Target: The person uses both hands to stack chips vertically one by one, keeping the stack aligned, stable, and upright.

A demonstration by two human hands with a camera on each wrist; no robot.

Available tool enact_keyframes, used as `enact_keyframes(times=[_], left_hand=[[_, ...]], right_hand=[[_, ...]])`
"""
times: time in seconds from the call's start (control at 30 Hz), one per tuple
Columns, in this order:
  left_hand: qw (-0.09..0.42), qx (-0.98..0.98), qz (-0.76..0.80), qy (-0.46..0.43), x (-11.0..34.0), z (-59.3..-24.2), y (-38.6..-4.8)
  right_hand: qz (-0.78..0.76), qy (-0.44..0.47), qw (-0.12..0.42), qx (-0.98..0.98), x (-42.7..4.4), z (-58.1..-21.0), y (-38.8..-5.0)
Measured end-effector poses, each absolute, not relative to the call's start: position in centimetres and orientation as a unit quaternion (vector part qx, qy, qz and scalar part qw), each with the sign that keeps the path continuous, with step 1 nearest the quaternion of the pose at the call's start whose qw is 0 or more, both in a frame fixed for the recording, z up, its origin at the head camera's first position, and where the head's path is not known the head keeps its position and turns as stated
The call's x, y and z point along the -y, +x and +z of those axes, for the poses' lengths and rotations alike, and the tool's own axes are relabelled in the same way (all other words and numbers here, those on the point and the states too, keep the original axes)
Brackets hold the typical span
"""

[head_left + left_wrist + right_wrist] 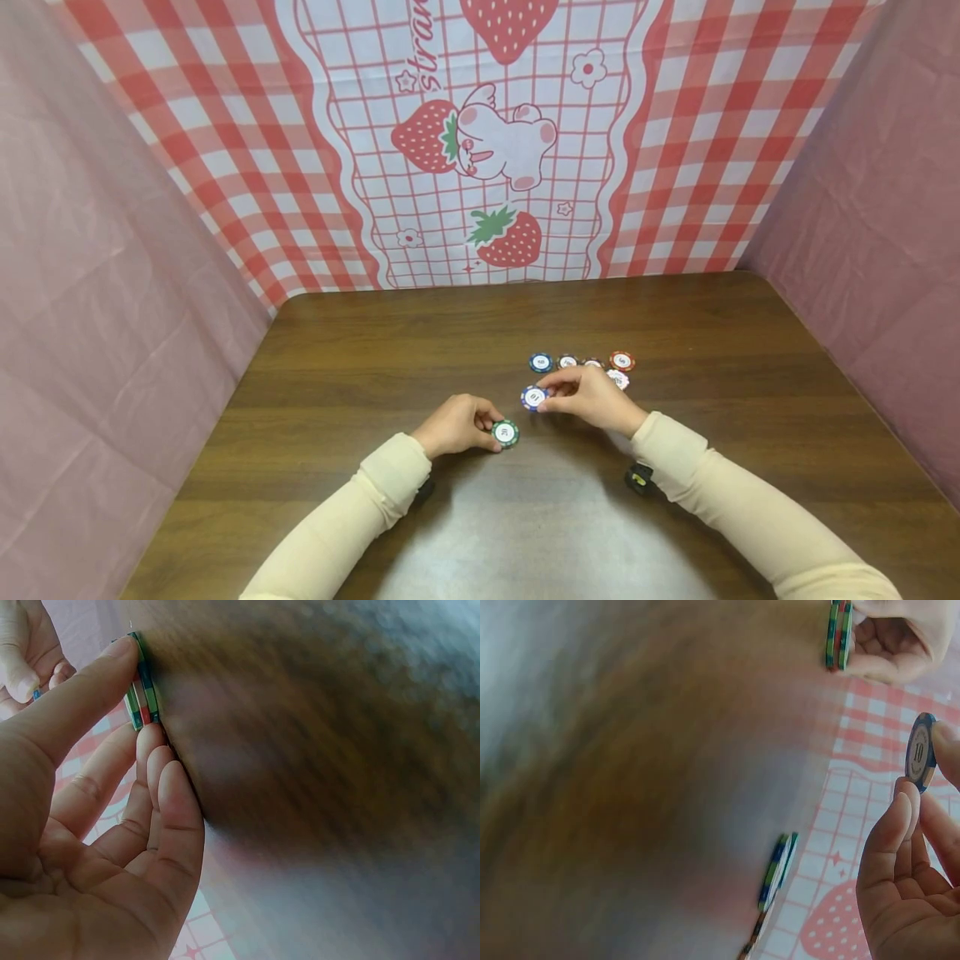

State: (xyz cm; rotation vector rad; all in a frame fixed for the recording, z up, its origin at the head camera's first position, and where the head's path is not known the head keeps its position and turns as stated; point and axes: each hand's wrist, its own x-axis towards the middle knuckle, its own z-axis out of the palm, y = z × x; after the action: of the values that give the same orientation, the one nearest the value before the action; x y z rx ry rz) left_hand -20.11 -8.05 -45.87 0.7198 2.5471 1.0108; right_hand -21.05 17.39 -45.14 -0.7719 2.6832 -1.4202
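Note:
A green chip point(506, 433) tops a short stack at the table's middle; the thumb and fingers of my left hand point(459, 425) pinch its edge. Green and red edges of that stack point(142, 686) show between thumb and fingertips in the left wrist view. My right hand point(592, 398) pinches a blue chip point(534, 397) marked 10, behind and to the right of the green one. The right wrist view shows this blue chip point(921, 752) held upright between thumb and fingers, off the table.
Behind my right hand lie a blue chip point(541, 362), a red chip point(622, 360), a white chip point(617, 379) and others partly covered by the hand. Checked cloth point(510, 167) hangs behind the wooden table point(360, 350), with pink cloth on both sides.

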Motion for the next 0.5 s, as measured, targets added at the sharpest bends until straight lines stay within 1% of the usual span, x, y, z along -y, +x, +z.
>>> enact_keyframes(times=[0.23, 0.5], left_hand=[[0.157, -0.890, 0.351, 0.247, 8.0, -45.9, -20.2], [0.151, -0.888, 0.351, 0.258, 8.0, -45.9, -20.2]], right_hand=[[-0.463, -0.246, 0.053, -0.850, -16.1, -45.3, -20.8], [-0.430, -0.271, 0.071, -0.858, -15.0, -45.3, -20.6]])
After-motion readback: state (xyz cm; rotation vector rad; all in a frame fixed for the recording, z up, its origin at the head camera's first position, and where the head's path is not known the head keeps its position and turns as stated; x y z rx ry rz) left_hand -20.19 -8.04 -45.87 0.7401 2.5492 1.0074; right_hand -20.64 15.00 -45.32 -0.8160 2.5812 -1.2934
